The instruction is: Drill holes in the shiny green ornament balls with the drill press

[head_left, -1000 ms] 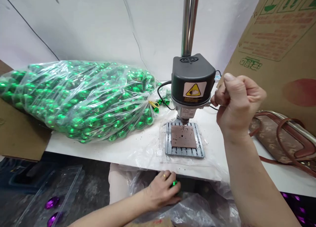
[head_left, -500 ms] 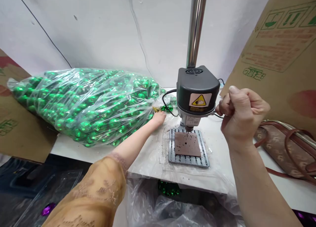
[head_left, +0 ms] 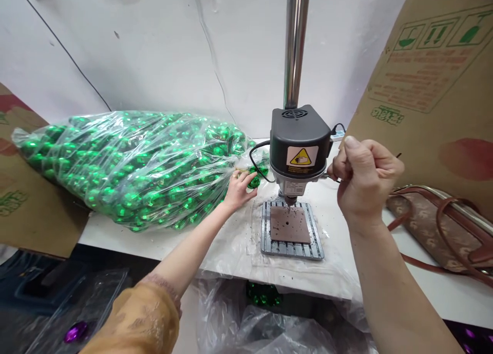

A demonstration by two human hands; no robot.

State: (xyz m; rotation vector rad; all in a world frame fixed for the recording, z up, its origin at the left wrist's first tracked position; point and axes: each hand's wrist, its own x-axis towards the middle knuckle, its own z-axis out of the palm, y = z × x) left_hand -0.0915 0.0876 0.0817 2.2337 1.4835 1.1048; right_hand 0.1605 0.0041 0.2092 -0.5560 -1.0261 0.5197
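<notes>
Since one second ago, the left hand [head_left: 239,191] has moved from under the edge of the white worktop [head_left: 337,215] up to the gathered mouth of the clear plastic bag of shiny green balls [head_left: 146,164]. Its bent fingers are at a loose faceted green ball [head_left: 254,181]; whether they grip it, I cannot tell. The right hand [head_left: 364,177] is clenched on the thin metal lever [head_left: 330,176] of the black drill press [head_left: 302,133].

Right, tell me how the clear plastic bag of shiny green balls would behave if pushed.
The bag would likely sag and change shape, being thin, wrinkled plastic around many separate balls. It seems unlikely to tip, lying long and low. Its glossy surface may feel slippery.
</notes>
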